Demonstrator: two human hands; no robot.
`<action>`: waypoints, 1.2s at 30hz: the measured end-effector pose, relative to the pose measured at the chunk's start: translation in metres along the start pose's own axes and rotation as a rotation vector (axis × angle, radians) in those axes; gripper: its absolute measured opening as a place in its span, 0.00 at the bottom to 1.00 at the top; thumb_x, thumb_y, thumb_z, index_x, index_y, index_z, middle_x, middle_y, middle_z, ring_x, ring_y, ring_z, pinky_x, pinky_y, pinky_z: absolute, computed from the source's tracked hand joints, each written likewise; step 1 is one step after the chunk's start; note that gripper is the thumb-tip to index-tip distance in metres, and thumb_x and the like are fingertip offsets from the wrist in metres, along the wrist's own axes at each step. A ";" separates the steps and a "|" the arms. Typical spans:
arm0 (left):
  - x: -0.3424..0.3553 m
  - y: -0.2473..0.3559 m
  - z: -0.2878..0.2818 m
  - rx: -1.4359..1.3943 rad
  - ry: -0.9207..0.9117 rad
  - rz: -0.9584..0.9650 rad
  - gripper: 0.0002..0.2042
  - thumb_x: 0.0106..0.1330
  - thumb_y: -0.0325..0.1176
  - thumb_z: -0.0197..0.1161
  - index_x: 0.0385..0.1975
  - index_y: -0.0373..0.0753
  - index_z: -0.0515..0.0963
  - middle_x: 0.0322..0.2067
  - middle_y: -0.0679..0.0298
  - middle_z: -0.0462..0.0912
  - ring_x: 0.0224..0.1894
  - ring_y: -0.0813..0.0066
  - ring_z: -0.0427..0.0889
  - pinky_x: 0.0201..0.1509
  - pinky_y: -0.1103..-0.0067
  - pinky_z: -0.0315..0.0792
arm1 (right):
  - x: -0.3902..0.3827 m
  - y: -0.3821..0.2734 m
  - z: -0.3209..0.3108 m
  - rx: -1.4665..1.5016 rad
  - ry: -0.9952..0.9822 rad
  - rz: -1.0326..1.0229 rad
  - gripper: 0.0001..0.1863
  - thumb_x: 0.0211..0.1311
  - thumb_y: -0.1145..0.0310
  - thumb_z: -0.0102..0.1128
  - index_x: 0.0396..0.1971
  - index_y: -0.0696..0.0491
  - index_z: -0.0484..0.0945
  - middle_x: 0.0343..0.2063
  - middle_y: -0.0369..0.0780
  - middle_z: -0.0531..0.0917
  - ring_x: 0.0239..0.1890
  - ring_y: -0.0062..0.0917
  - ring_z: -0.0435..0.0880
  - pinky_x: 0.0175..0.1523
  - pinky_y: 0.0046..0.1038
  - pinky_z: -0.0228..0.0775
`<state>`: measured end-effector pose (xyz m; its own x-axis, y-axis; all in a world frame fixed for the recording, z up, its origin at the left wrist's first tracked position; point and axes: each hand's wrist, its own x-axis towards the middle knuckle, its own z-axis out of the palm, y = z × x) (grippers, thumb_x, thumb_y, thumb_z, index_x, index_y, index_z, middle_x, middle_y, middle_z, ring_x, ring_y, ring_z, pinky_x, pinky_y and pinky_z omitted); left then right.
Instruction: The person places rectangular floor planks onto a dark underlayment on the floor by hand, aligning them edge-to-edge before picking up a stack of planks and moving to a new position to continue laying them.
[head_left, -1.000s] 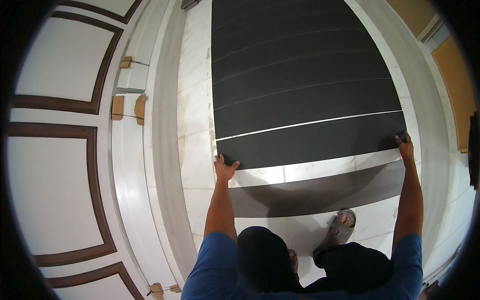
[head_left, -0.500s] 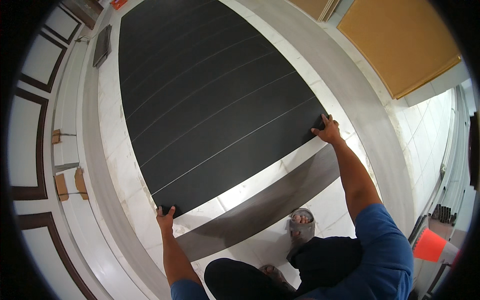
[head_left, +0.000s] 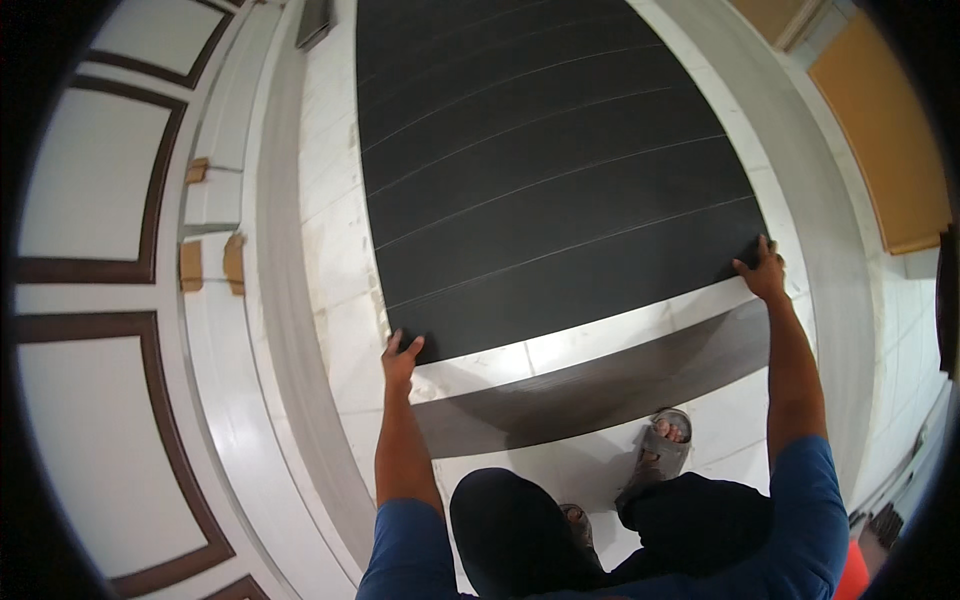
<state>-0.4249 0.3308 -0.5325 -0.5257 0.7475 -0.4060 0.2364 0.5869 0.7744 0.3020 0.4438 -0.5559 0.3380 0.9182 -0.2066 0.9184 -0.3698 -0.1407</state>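
Note:
Black panels [head_left: 540, 180] lie side by side on the white tiled floor, thin pale lines between them. My left hand [head_left: 405, 355] is at the near left corner of the closest one, thumb and fingers spread against its edge. At the near right corner, my right hand [head_left: 760, 265] has its fingers apart on the edge, partly shadowed. A dark grey-brown plank [head_left: 540, 410] lies crosswise between the panels and my sandalled feet.
White panels with brown borders [head_left: 85, 410] are at left, beside long white boxes [head_left: 250, 400] with cardboard pads [head_left: 190, 266]. Grey strips [head_left: 820, 200] flank the black panels. A tan board [head_left: 875, 125] is at right, an orange-red object [head_left: 852, 572] at lower right.
The wide white gap behind the nearest panel has narrowed to a thin line, that panel pushed away from me by both hands. My view swung rightward, then partly back.

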 end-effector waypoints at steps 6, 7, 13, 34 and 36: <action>-0.006 0.001 0.007 -0.094 0.033 -0.037 0.37 0.48 0.35 0.73 0.59 0.30 0.64 0.62 0.52 0.61 0.62 0.63 0.63 0.62 0.76 0.59 | -0.004 -0.010 -0.007 -0.010 -0.082 0.035 0.50 0.49 0.43 0.63 0.67 0.51 0.50 0.65 0.57 0.51 0.64 0.55 0.55 0.65 0.48 0.53; -0.006 0.002 0.008 -0.093 0.032 -0.037 0.37 0.48 0.35 0.73 0.59 0.30 0.64 0.62 0.52 0.61 0.62 0.63 0.63 0.62 0.76 0.59 | -0.005 -0.009 -0.007 -0.007 -0.073 0.038 0.50 0.50 0.43 0.63 0.67 0.51 0.50 0.65 0.57 0.51 0.64 0.56 0.54 0.65 0.48 0.53; -0.016 -0.025 -0.001 -0.100 0.188 0.082 0.36 0.55 0.42 0.68 0.58 0.25 0.64 0.58 0.47 0.67 0.61 0.58 0.66 0.63 0.73 0.59 | -0.040 -0.005 0.011 0.167 0.230 -0.015 0.43 0.56 0.49 0.60 0.66 0.51 0.51 0.65 0.54 0.52 0.65 0.53 0.53 0.66 0.47 0.50; -0.156 -0.111 -0.087 0.142 0.262 -0.310 0.24 0.58 0.47 0.65 0.41 0.28 0.77 0.19 0.64 0.76 0.23 0.78 0.72 0.27 0.79 0.67 | -0.112 0.116 -0.027 0.552 -0.091 0.234 0.16 0.55 0.58 0.64 0.31 0.57 0.78 0.18 0.39 0.78 0.22 0.19 0.74 0.27 0.26 0.64; -0.160 -0.091 -0.109 0.221 0.254 -0.192 0.22 0.59 0.43 0.66 0.45 0.31 0.76 0.16 0.69 0.71 0.19 0.83 0.65 0.23 0.82 0.61 | -0.117 0.096 -0.054 0.807 -0.042 0.176 0.15 0.56 0.64 0.64 0.39 0.56 0.75 0.15 0.37 0.77 0.19 0.17 0.73 0.25 0.24 0.63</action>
<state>-0.4514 0.1236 -0.4853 -0.7567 0.5330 -0.3785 0.2698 0.7821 0.5617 0.3617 0.3086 -0.4927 0.4406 0.8369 -0.3248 0.4170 -0.5112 -0.7515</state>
